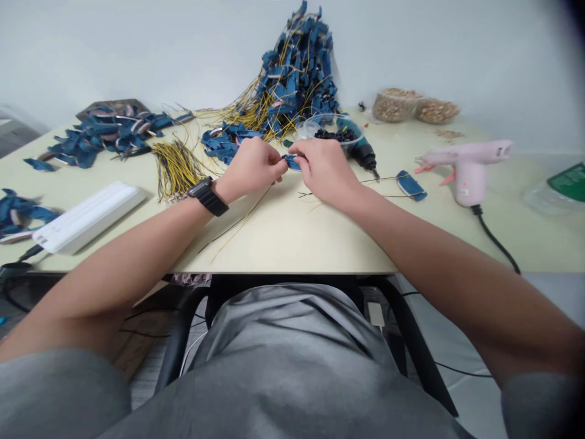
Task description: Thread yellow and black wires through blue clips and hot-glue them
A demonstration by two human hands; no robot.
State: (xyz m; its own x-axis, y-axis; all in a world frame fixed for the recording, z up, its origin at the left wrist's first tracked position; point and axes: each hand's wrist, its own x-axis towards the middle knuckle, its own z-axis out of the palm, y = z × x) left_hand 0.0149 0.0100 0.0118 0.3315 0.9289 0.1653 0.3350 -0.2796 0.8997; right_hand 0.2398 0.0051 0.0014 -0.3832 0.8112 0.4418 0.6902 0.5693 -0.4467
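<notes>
My left hand (256,163) and my right hand (323,167) meet over the middle of the table, both with fingers pinched on a small blue fabric-like piece (291,161). Most of that piece is hidden by the fingers. A thin black and yellow wire pair (244,216) trails from below my left hand toward the table's front edge. Loose wire ends show beside my right wrist. Another flat blue piece (411,185) with dark wires lies to the right of my right hand. Behind my left hand is a small heap of blue pieces (223,141).
A tall pile of wired blue pieces (297,73) leans on the wall. Left are a yellow-black wire bundle (176,167), more blue pieces (105,131) and a white box (89,216). Right are a power driver (364,152), a clear tub (351,129) and a pink glue gun (470,167).
</notes>
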